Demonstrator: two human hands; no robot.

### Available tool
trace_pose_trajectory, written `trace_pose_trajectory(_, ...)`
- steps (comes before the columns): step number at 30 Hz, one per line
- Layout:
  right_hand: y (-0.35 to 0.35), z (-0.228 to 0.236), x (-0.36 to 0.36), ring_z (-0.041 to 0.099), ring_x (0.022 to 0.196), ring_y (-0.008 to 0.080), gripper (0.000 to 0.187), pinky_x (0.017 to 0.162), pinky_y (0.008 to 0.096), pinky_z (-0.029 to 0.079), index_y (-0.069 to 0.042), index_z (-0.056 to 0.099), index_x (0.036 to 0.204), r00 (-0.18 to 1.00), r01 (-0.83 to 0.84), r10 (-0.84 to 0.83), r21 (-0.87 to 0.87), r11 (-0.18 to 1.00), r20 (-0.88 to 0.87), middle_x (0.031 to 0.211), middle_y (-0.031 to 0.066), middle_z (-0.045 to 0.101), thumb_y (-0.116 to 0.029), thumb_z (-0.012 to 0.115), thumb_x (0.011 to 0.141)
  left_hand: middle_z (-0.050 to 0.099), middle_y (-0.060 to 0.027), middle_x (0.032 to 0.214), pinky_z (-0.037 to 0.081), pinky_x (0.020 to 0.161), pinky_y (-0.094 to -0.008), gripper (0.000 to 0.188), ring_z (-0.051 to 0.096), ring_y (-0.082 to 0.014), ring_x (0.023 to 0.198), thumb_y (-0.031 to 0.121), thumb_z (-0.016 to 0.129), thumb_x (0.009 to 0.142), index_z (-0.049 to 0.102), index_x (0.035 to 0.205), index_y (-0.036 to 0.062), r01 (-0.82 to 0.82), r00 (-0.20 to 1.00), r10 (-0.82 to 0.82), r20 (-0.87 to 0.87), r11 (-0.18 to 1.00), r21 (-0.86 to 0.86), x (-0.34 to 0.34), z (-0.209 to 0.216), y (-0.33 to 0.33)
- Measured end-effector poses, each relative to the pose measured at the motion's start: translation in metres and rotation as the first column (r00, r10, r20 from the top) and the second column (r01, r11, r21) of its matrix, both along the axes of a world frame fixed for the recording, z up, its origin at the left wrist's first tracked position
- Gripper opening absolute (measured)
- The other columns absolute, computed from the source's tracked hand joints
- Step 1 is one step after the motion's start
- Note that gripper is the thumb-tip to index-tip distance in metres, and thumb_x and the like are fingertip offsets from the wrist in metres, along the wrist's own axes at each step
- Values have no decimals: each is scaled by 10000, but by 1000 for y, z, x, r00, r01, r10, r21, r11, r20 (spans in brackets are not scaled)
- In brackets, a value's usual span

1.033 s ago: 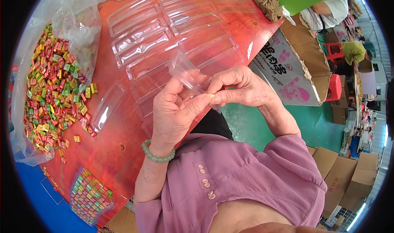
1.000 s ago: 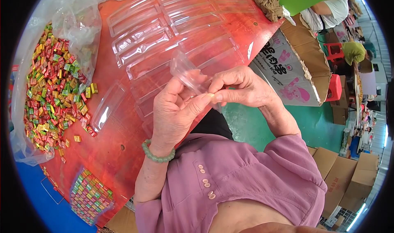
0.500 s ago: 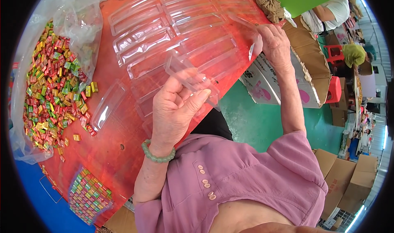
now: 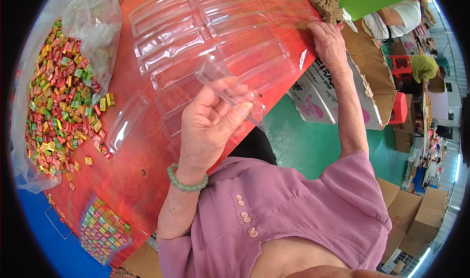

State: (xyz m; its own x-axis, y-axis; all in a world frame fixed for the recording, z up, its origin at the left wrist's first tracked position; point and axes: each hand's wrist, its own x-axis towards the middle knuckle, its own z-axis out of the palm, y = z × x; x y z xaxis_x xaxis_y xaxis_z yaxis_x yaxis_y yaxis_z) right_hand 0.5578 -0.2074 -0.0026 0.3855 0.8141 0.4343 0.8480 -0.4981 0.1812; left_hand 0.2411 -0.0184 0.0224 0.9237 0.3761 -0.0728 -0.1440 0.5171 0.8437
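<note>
My left hand [image 4: 204,124], a green bead bracelet on its wrist, pinches a clear plastic tray [image 4: 209,71] between thumb and fingers above the red table. I cannot tell whether it is one tray or a few nested together. By the table's right edge, my right hand [image 4: 330,48] has its fingers stretched toward a crumpled brown cloth [image 4: 326,6], with nothing visible in them. Rows of long clear trays [image 4: 245,26] lie on the table ahead of both hands. A single tray [image 4: 128,119] lies apart at the left.
Small colourful wrapped pieces [image 4: 63,102] are heaped on a clear plastic bag [image 4: 93,23] at the left. A flat packed sheet of them [image 4: 104,229] lies at the near left. A cardboard box [image 4: 374,89] stands against the table's right side. Farther right are red stools [image 4: 399,106] and other people.
My right hand held a clear tray at the table's right edge; that tray has left its fingers, and the hand has shifted slightly away from me. My left hand has hardly moved.
</note>
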Motion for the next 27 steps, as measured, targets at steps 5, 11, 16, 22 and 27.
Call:
trace_pose_trajectory(5, 4, 3, -2, 613, 1077, 286, 289, 929, 401, 479, -84, 639, 1130, 1000, 23, -23, -19, 1000, -21, 1121, 83, 673, -14, 593, 854, 630, -159, 1219, 545, 963, -374, 390, 637, -269, 1149, -7, 601, 955, 509, 1333, -35, 14, 1000, -14, 24, 1000, -6, 0, -1, -1)
trace_pose_trajectory(11, 23, 43, -84, 656, 988, 244, 171, 841, 353, 511, -18, 692, 1039, 810, -5, 140, 232, 973, -569, 1076, 109, 687, -126, 647, 914, 630, -153, 1221, 541, 967, -373, 393, 639, -262, 1140, -7, 607, 952, 510, 1333, -32, 17, 1000, -17, 3, 999, -27, 1, -1, 0)
trace_pose_trajectory(16, 39, 64, -160, 642, 872, 195, 279, 783, 329, 502, -5, 675, 962, 253, -254, 412, 351, 901, -875, 915, 66, 668, -201, 803, 811, 615, -117, 1200, 556, 838, -256, 426, 627, -198, 1138, -36, 666, 908, 517, 1306, -16, 2, 1000, -3, -11, 996, -84, 2, 0, 0)
trace_pose_trajectory(22, 43, 64, -179, 642, 831, 179, 225, 768, 310, 509, 2, 680, 949, 160, -262, 353, 305, 916, -922, 863, 58, 659, -152, 790, 827, 623, -113, 1179, 561, 901, -290, 405, 626, -190, 1126, -50, 672, 896, 530, 1275, -27, -22, 998, 25, 60, 998, -56, 0, 0, -2)
trace_pose_trajectory(27, 37, 48, -177, 662, 844, 161, 147, 763, 315, 515, -14, 690, 948, -92, -162, 398, 408, 898, -913, 889, 57, 689, -140, 737, 889, 627, -113, 1159, 566, 909, -297, 379, 637, -190, 1103, -57, 668, 897, 528, 1249, -54, 15, 1000, -15, 21, 1000, 1, -1, 6, -3)
